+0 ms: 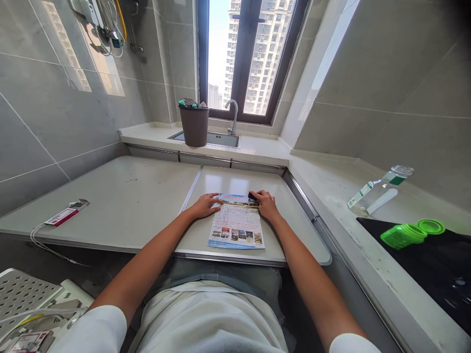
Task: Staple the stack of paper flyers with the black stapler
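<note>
While the left hand [206,205] lay loosely open, fingers on the upper left edge of a printed sheet [237,223], the right hand [266,204] was curled in a grip on a small black object [252,196] at the sheet's upper right corner. The fingers partly hid that object; its full shape could not be told. Well to the left, a red-and-white item [68,213] lay on the same pale surface [154,196]. Beyond, a brown bin [194,126] stood before part of the sink [224,139]. To the right were a clear bottle [387,186] and a green container [404,236], lid open. The sheet lay flat between both hands, bearing dense text and a row of small pictures near its lower edge.
</note>
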Tool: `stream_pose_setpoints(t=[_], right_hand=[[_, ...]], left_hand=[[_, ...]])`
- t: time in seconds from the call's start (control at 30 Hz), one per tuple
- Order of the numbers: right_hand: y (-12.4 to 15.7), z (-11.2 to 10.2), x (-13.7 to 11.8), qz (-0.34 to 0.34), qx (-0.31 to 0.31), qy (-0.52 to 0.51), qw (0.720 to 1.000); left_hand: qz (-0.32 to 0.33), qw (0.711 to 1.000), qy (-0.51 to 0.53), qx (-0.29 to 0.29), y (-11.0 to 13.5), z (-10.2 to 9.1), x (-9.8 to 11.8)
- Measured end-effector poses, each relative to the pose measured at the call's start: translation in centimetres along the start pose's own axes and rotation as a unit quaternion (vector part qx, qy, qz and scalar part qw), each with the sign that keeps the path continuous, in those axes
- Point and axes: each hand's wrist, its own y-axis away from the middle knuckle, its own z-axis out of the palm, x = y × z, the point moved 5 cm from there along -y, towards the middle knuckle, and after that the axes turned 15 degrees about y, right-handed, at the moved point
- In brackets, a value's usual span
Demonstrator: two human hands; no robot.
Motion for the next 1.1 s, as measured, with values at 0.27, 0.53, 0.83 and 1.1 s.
stream_pose_setpoints(t=[0.27,0.53,0.83,1.1], right_hand=[[0.3,-0.3,-1.0,0.017,-0.023,0.043,0.999],[0.4,-0.6,-2.6,0.035,-0.054,0.117,0.991],[0.5,-0.3,-3.4,-0.021,-0.024,0.143,0.989],[0.8,-0.3,-1.2,0.049,0.017,0.084,0.995]], left_hand=[[0.002,1.0,0.0,-0.006,0.1,-0.2,0.6],[-0.005,1.0,0.001,-0.012,0.2,-0.3,0.8],[-0.01,1.0,0.0,-0.005,0.2,-0.4,0.9],[-0.007,1.0,0.003,0.0,0.2,-0.4,0.5]])
